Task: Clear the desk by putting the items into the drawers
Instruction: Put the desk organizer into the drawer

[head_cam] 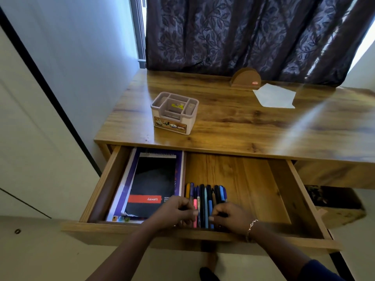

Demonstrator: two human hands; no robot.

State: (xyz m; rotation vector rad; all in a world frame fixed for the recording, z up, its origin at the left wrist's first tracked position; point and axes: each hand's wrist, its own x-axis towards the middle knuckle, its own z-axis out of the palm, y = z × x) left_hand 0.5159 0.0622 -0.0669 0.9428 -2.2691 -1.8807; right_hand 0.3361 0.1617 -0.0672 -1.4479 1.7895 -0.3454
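Note:
The wooden desk's drawer (pixel 300 191) is pulled out. At its left lies a black spiral notebook (pixel 152 183) on a purple-edged book. A row of several pens (pixel 205 197) lies side by side in the middle. My left hand (pixel 174 212) rests at the pens' left side with fingers curled against them. My right hand (pixel 231 217), with a bracelet on the wrist, presses at their right side. On the desk top (pixel 243 122) stand a beige organizer box (pixel 174 112), a wooden arch-shaped holder (pixel 245 78) and a sheet of white paper (pixel 274 96).
A dark patterned curtain (pixel 243 31) hangs behind the desk. A white wall and door panel (pixel 40 118) are at the left. A dark box (pixel 332 197) sits on a lower shelf at the right. The drawer's right half shows bare wood.

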